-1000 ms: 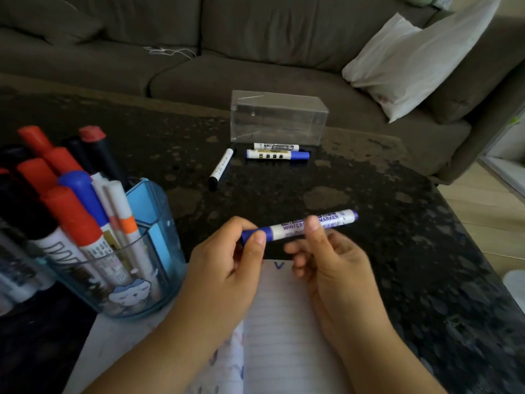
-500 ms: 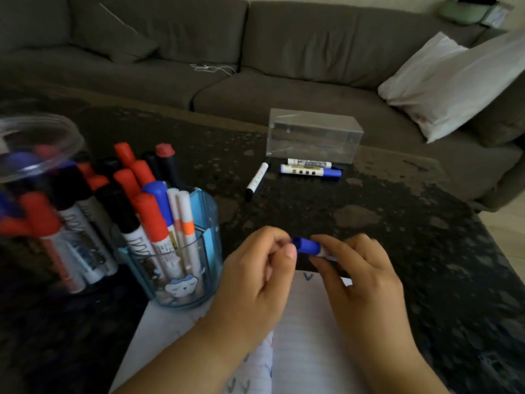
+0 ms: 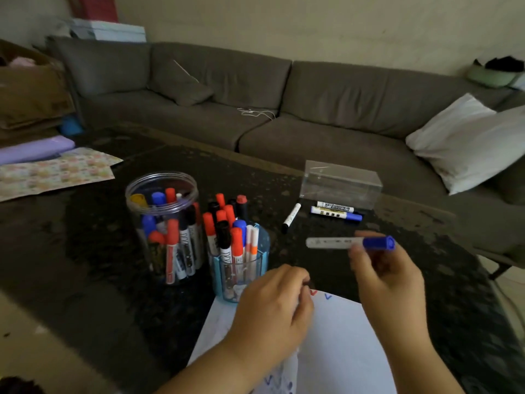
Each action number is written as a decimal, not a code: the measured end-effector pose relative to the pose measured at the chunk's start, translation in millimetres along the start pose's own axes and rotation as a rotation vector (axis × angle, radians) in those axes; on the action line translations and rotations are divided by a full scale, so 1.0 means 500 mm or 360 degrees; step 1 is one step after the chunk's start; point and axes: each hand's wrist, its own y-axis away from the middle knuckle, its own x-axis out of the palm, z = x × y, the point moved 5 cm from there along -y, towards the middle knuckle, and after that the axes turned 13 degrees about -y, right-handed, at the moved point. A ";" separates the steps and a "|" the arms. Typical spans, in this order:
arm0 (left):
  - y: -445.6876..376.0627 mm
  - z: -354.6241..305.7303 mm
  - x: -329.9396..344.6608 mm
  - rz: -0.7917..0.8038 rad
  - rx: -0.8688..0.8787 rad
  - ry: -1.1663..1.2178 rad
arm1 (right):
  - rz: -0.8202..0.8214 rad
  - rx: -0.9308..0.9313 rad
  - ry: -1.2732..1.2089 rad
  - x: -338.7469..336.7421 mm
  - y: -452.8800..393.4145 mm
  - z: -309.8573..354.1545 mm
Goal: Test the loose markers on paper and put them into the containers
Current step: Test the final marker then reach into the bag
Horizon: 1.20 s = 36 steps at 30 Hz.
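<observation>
My right hand [image 3: 389, 282] pinches a white marker [image 3: 332, 242] near its blue cap and holds it level above the dark table. My left hand [image 3: 272, 308] rests on the white paper [image 3: 341, 351] with loosely curled fingers and nothing visible in them. Small red and blue ticks mark the paper. A blue cup [image 3: 264, 251] packed with markers stands at the paper's far left corner. Left of it is a clear round jar [image 3: 162, 180], also holding markers. Loose markers lie beyond: a black-capped one [image 3: 290, 218] and two side by side [image 3: 335, 211].
A clear rectangular box [image 3: 341, 180] stands right behind the loose pair. The dark speckled table [image 3: 113, 280] runs left to patterned paper [image 3: 56, 172] and a purple case [image 3: 31, 150]. A grey sofa [image 3: 255, 132] with a white pillow [image 3: 468, 137] lies beyond.
My left hand has let go of the marker and dropped onto the paper. My right hand has lifted the marker up and right. My head has tilted up, showing more of the room.
</observation>
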 end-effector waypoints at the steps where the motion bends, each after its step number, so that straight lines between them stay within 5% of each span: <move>1: 0.011 0.010 -0.016 -0.0005 -0.0016 -0.0033 | 0.0032 0.0027 -0.0082 0.010 -0.001 0.020; 4: 0.038 0.047 -0.053 0.0008 -0.0077 -0.0139 | 0.0262 0.0029 -0.0128 0.061 -0.007 0.073; 10: 0.065 0.107 -0.065 0.0216 -0.0214 -0.0344 | 0.0896 0.0183 0.0586 0.183 -0.022 0.088; 15: 0.067 0.122 -0.085 0.0083 -0.0215 -0.0355 | 0.1093 0.0356 0.0818 0.237 -0.005 0.030; 20: 0.074 0.085 -0.068 -0.0209 0.0277 -0.0251 | 0.0920 0.0168 0.0531 0.192 0.001 0.013; 24: 0.054 0.035 0.005 -0.0048 0.0418 -0.0214 | 0.0645 0.0398 0.0539 0.101 -0.029 -0.049; 30: -0.063 -0.002 0.134 0.0251 0.0184 -0.0085 | 0.0403 0.0588 0.0771 -0.026 -0.085 -0.164; 36: -0.089 0.035 0.231 0.0499 -0.0090 -0.0139 | 0.0415 0.0431 0.1005 -0.055 -0.174 -0.220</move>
